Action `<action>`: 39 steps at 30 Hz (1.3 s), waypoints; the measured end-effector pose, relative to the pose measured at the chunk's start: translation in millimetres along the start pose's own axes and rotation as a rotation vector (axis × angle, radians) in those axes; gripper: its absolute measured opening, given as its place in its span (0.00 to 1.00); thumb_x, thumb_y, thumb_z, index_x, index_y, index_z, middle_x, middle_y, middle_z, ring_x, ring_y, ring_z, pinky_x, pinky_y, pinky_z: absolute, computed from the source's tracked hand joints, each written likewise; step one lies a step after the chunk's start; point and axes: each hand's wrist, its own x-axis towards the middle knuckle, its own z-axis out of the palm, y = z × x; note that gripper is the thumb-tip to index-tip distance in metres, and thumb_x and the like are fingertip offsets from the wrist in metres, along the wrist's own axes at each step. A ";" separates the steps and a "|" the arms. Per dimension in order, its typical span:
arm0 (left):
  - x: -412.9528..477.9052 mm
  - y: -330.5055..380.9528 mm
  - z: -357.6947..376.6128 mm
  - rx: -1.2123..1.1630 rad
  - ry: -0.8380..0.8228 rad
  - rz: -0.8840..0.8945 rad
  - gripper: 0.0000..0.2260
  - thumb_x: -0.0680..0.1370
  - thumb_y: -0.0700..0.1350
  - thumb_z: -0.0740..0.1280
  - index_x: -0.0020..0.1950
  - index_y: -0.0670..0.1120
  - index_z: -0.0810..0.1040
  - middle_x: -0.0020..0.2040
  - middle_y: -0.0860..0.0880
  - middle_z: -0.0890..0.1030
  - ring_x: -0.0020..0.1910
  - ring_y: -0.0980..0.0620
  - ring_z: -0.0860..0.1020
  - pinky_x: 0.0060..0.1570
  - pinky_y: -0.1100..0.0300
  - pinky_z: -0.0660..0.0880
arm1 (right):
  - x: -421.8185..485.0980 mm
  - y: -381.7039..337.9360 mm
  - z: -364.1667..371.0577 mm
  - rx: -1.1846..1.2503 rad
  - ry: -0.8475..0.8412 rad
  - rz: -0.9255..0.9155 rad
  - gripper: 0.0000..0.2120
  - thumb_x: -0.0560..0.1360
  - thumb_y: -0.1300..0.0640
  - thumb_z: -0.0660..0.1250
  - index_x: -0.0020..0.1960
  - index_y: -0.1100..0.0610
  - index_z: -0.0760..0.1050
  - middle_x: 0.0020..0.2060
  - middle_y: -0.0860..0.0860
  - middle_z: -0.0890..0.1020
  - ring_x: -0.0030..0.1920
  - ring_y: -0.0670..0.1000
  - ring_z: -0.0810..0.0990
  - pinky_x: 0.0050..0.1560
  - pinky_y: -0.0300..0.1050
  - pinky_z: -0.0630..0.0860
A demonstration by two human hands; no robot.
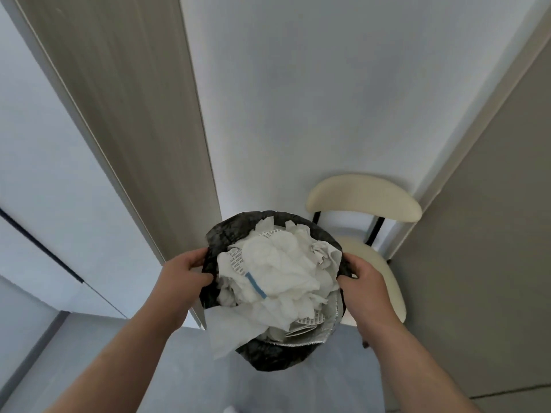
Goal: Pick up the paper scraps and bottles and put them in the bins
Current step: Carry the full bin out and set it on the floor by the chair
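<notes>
Left hand [185, 275] and right hand [363, 281] each curl fingers over opposite sides of the rim of the black-lined bin [268, 357] between them. Crumpled white paper scraps [280, 269] heap it full, one sheet spilling over the near edge. A cream chair [363, 198] stands just beyond the right hand.

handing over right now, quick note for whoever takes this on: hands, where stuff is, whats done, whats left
Left hand grips the left rim of the black-lined bin; right hand grips the right rim.
Paper scraps are heaped in the bin above its rim; one sheet hangs over the near edge.
A chair stands behind the bin.
Done: many scraps binned.
Left: no bottles or second bin in view, so look for them; probably tuck the hanging sheet in.
</notes>
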 end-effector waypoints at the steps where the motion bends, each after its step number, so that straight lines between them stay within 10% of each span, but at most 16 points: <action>1: 12.9 1.5 4.7 0.014 -0.007 -0.005 0.27 0.72 0.25 0.60 0.45 0.58 0.81 0.48 0.50 0.84 0.48 0.49 0.82 0.42 0.58 0.78 | 10.9 0.9 0.3 -0.004 0.012 0.010 0.18 0.72 0.67 0.65 0.56 0.50 0.80 0.48 0.44 0.84 0.50 0.44 0.82 0.51 0.45 0.79; 13: 190.7 21.5 44.8 0.022 -0.030 -0.061 0.24 0.72 0.24 0.60 0.54 0.52 0.77 0.45 0.56 0.80 0.43 0.52 0.79 0.40 0.61 0.74 | 165.1 -12.9 34.8 -0.055 0.073 0.073 0.17 0.71 0.68 0.66 0.53 0.50 0.80 0.47 0.41 0.83 0.48 0.41 0.80 0.49 0.43 0.79; 19: 251.5 18.9 65.8 0.062 -0.033 -0.125 0.24 0.71 0.23 0.58 0.43 0.53 0.78 0.30 0.59 0.82 0.38 0.56 0.78 0.35 0.61 0.73 | 237.7 17.4 52.4 -0.035 0.071 0.275 0.08 0.65 0.69 0.60 0.40 0.65 0.77 0.35 0.58 0.81 0.36 0.52 0.74 0.36 0.47 0.70; 28: 337.0 -44.7 95.3 0.068 0.098 -0.402 0.27 0.75 0.26 0.56 0.72 0.43 0.68 0.63 0.44 0.76 0.55 0.44 0.75 0.51 0.53 0.71 | 328.2 92.9 88.6 0.048 -0.157 0.549 0.18 0.69 0.70 0.59 0.49 0.52 0.81 0.44 0.58 0.85 0.41 0.57 0.82 0.45 0.52 0.80; 33: 386.8 -117.0 109.0 0.173 0.197 -0.464 0.20 0.73 0.27 0.58 0.62 0.37 0.77 0.44 0.43 0.80 0.40 0.46 0.77 0.41 0.57 0.72 | 375.7 177.6 122.9 -0.102 -0.191 0.534 0.11 0.65 0.65 0.65 0.45 0.55 0.78 0.43 0.57 0.84 0.42 0.55 0.82 0.46 0.63 0.81; 39: 475.0 -239.0 112.9 0.116 0.220 -0.625 0.20 0.75 0.26 0.53 0.65 0.35 0.72 0.50 0.37 0.77 0.42 0.41 0.76 0.42 0.53 0.73 | 434.0 285.1 184.3 -0.298 -0.181 0.528 0.04 0.69 0.66 0.61 0.36 0.61 0.72 0.35 0.57 0.78 0.34 0.49 0.72 0.35 0.42 0.71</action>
